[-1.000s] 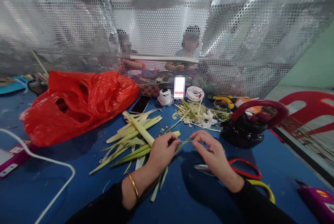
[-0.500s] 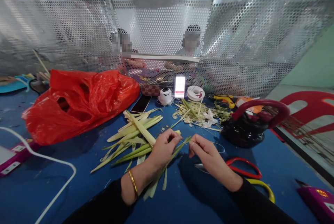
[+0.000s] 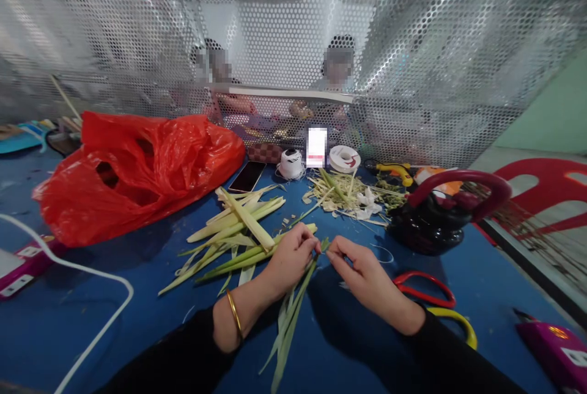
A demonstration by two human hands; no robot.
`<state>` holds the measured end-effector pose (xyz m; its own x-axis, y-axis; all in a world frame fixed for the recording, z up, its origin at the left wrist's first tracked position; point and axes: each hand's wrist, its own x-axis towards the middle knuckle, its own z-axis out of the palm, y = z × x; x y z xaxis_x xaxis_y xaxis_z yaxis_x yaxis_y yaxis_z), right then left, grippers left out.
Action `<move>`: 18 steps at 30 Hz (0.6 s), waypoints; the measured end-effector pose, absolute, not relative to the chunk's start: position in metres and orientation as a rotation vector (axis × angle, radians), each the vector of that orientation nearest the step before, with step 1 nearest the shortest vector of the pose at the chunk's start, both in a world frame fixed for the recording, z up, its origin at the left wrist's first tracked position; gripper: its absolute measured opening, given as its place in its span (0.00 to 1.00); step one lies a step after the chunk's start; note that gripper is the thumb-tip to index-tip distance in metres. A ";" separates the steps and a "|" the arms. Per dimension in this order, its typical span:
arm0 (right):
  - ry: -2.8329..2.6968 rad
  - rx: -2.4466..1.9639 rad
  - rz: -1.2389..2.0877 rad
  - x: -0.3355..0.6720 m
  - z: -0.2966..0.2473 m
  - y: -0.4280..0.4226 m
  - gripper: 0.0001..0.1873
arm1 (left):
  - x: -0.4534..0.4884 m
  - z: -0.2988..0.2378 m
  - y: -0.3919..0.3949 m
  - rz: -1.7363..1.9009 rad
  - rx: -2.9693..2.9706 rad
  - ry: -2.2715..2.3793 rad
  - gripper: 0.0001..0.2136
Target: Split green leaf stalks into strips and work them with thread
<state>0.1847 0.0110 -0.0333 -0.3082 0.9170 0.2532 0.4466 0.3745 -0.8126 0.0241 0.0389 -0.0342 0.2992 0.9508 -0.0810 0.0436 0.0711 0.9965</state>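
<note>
My left hand (image 3: 296, 253), with a gold bangle at the wrist, pinches long green leaf strips (image 3: 288, 327) near their upper end; they hang down toward me. Close beside it, my right hand (image 3: 358, 265) is closed in a pinch by the tip of the strips. A thin white thread (image 3: 384, 253) curves out behind the right hand, its end between the fingers barely visible. Under the right forearm lie scissors with a red handle loop (image 3: 426, 289) and a yellow one (image 3: 458, 320). More pale green leaves (image 3: 243, 229) are heaped left of my hands.
Behind stand a white thread spool (image 3: 291, 164), a ribbon roll (image 3: 345, 159) and a phone (image 3: 248, 176). Leaf scraps (image 3: 343, 195) lie ahead, a black pot (image 3: 428, 229) to the right. A red plastic bag (image 3: 147, 174) and white cable (image 3: 105, 275) occupy the left. Two people sit beyond the perforated panel (image 3: 284, 33).
My hands have come closer together, the right fingers now nearly at the left ones. The leaf strips have swung to hang lower and more to the right, and the view has shifted slightly.
</note>
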 end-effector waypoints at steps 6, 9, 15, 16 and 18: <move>-1.817 -1.243 0.841 0.182 -0.035 0.013 0.14 | 0.023 -0.038 0.042 0.905 1.383 1.112 0.05; -1.707 -1.275 0.862 0.181 -0.035 0.015 0.06 | 0.022 -0.037 0.043 0.977 1.469 1.094 0.05; -1.707 -1.258 0.784 0.179 -0.040 0.015 0.05 | 0.022 -0.029 0.037 1.098 1.600 1.091 0.07; -1.685 -1.249 0.778 0.179 -0.040 0.015 0.07 | 0.023 -0.027 0.036 1.106 1.586 1.073 0.07; -1.607 -1.248 0.792 0.179 -0.040 0.016 0.08 | 0.024 -0.025 0.034 1.107 1.446 1.047 0.07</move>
<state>0.1786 0.0158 -0.0399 -0.0607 0.9593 0.2759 0.3659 0.2786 -0.8880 0.0236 0.0337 -0.0251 0.2079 0.9712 0.1163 0.0616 -0.1317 0.9894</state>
